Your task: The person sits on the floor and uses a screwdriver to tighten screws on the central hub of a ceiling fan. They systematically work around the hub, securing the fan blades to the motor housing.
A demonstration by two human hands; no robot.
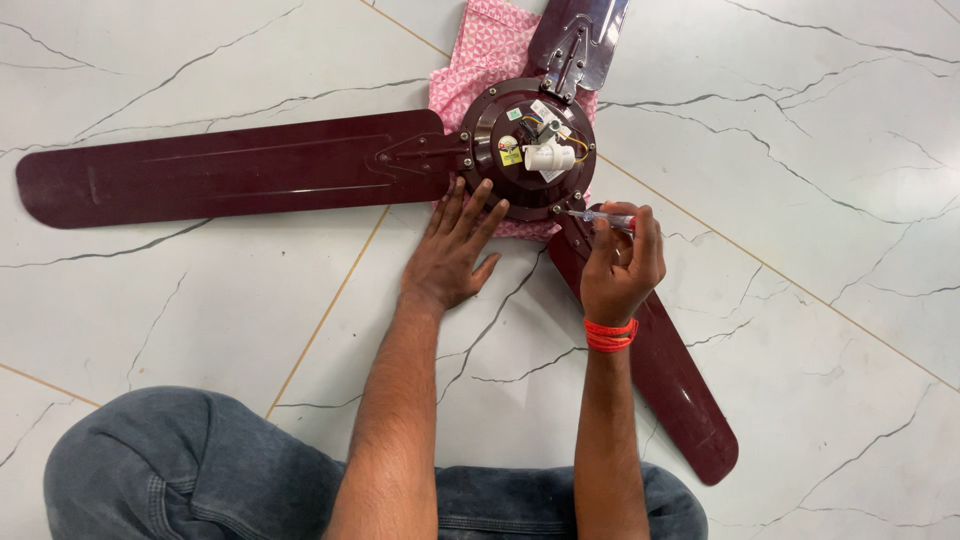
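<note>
Left hand lies flat on the floor with its fingers spread wide, and the fingertips press on the rim of the round motor hub of a dark red ceiling fan. It holds nothing; it just keeps the fan from sliding. Right hand is closed around a thin screwdriver with a clear handle, and the tip points left at the edge of the hub, just where the lower blade joins it. The fan lies upside down on the white marble floor, with one blade out to the left, one going up and one going down to the right. A pink cloth sits under the hub. Inside the open hub I can see a white part and some little wires (too small to tell more). It looks to me like the person is working on a screw at the blade's arm. I think the tip has to sit snug in the screw, and the flat hand has to hold the hub very steady. An orange band is on the right wrist.
</note>
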